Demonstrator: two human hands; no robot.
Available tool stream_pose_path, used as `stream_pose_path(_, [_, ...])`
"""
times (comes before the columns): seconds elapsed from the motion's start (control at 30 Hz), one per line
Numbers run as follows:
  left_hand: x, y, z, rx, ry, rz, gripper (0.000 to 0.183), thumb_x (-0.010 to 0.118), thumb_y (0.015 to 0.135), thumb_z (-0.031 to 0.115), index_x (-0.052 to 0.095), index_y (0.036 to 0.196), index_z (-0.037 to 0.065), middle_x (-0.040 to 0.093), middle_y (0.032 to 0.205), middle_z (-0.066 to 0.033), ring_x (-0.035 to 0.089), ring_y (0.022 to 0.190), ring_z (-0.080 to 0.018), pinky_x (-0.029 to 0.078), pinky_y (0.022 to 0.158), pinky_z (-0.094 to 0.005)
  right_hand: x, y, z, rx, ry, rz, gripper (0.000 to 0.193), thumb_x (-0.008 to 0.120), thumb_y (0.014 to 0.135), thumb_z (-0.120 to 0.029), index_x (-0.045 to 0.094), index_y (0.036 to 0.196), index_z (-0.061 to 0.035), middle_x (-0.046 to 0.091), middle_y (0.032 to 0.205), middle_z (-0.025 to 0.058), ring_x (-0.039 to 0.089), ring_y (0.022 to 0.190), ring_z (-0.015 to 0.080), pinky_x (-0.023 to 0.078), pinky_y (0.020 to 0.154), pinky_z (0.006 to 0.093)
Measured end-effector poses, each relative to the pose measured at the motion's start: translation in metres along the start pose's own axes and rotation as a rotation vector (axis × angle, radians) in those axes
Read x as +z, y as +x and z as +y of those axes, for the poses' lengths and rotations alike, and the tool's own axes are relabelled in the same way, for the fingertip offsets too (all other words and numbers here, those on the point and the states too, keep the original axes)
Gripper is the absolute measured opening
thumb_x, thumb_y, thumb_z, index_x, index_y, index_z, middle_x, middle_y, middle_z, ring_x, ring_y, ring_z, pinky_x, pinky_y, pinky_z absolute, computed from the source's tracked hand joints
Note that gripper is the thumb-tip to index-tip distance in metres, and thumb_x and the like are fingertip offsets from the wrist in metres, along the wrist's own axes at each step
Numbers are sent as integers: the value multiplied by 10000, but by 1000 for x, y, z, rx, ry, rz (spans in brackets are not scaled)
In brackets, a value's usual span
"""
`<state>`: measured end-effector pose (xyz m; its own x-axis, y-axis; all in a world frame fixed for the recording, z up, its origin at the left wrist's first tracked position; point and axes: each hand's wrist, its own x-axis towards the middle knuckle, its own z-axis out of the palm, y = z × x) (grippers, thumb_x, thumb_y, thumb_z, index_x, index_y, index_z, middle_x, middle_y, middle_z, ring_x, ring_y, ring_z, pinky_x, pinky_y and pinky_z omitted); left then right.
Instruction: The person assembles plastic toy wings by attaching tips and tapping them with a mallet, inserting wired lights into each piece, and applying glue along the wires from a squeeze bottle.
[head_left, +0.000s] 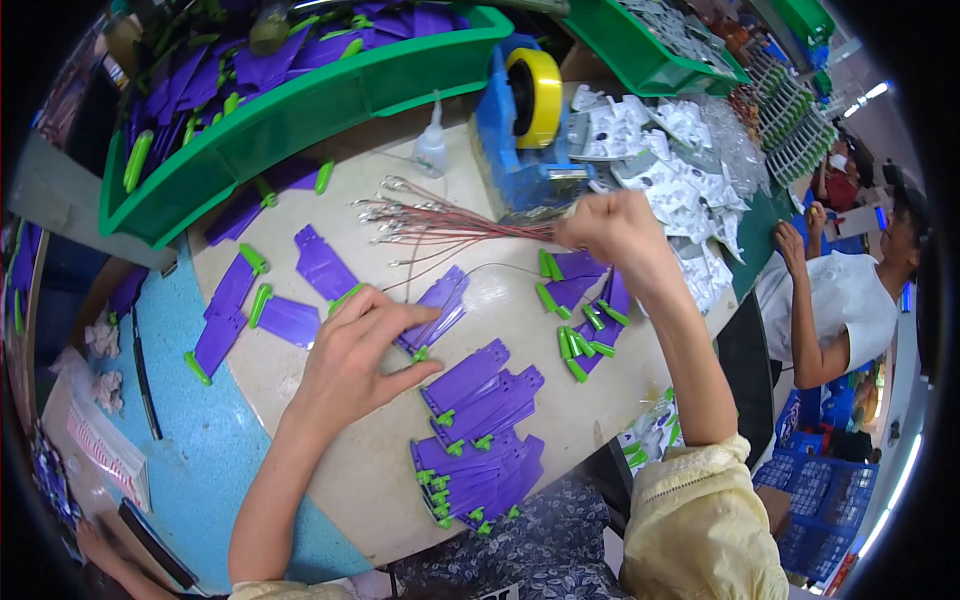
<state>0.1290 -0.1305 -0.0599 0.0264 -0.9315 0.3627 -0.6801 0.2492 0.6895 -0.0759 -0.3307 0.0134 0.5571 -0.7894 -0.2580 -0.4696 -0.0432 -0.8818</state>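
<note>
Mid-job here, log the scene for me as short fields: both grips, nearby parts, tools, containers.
Left grip: thumb and index finger apart, over purple pieces; contact unclear
Right grip: fingers curled at the right end of the red and dark wires; hold unclear
Purple pieces: green-ended, scattered around the left grip, stacked toward the near edge
White parts: heaped beyond the right grip
Tools: blue tape dispenser, white bottle to its left
Container: green bin, far left, holding more purple pieces
</note>
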Motion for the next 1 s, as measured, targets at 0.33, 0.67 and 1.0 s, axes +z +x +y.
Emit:
stream_pose_path(0.33, [4,-5,2,-50,-10,35,697,830,702,194,510,1312,83,678,1083,-67,604,966,-276,509,841,-386,85,-43,24,-238,-133,-315,246,639,918,-94,723,1141,-31,548,667,81,452,574,113,364,518,298])
stream_pose_path(0.67, [15,-14,13,14,229,109,317,797,741,155,705,1018,31,534,993,-98,559,897,-238,520,712,-342,86,-44,19,-598,-549,126,183,695,839,-24,690,1020,7,596,744,118,593,520,245,474,488,375])
stream_pose_path(1.0, [20,-19,10,-97,-34,228,602,864,657,91,503,1128,-11,572,1005,-167,619,925,-348,527,789,-421,97,-4,-21,-139,-422,-408,72,679,740,11,628,732,62,644,635,157,652,597,240,500,559,344])
